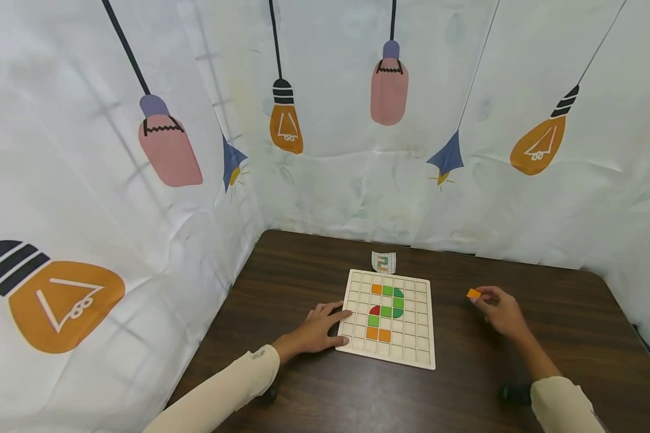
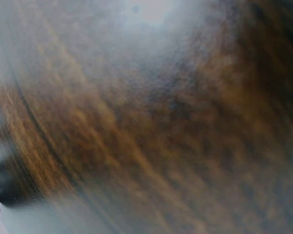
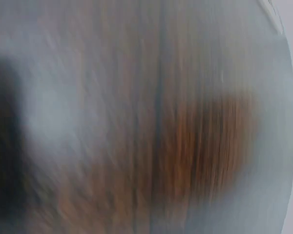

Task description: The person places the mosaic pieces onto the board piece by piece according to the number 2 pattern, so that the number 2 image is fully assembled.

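On the dark table lies a pale square grid board [image 1: 417, 331] with orange, green and red tiles set in its cells. Together they trace a shape like the figure 2. My left hand [image 1: 318, 329] rests at the board's left edge, thumb and fingers spread and touching its rim. To the right of the board, my right hand [image 1: 502, 311] pinches an orange square tile [image 1: 473, 293] between thumb and fingertips, above the table. Only a bit of the left hand shows in the left wrist view; the right wrist view is blurred.
A small printed card [image 1: 383, 263] with a coloured figure on a grid lies just behind the board. The brown table [image 1: 298, 264] reaches back to a white curtain [image 1: 325, 192] printed with lamps, which also hangs along the left side.
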{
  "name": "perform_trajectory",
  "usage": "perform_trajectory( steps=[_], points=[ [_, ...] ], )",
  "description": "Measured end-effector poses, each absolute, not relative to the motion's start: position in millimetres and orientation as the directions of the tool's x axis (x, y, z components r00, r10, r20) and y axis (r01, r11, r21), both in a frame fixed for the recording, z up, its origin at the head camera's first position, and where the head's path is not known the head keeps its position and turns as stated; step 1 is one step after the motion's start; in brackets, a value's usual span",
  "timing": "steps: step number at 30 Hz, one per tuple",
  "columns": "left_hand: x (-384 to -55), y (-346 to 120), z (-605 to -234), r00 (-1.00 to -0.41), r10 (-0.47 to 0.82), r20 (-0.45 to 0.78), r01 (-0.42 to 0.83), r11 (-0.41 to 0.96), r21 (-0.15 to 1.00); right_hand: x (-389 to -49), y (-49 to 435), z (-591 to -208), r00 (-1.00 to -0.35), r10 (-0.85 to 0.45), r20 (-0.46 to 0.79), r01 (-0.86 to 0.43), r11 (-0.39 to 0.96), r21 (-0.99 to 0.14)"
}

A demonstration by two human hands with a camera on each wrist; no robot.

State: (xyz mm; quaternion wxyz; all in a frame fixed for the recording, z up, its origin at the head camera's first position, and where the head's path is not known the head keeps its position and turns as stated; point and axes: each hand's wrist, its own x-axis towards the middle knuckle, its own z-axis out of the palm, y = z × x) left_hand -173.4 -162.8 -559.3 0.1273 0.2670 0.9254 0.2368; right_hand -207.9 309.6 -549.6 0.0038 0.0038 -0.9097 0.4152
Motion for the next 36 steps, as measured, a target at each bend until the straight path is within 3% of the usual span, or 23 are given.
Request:
perform_trajectory(
  steps=[10, 17, 36],
  points=[
    [-173, -163, -561, -0.826, 0.553, -0.111, 0.433, 0.747, 0.504, -189, 268, -536, -0.999, -0.033, 0.017, -0.032, 0.524, -0.851],
    [-173, -164, -561, -0.83, 0.547, -0.111, 0.428, 0.751, 0.503, -171, 240, -532, -0.991, -0.121, 0.055, -0.106, 0.466, -0.879],
    [-174, -163, -562, -0.832, 0.544, -0.108, 0.427, 0.752, 0.503, -149, 177, -558, -0.938, -0.345, -0.019, -0.155, 0.47, -0.869]
  ],
)
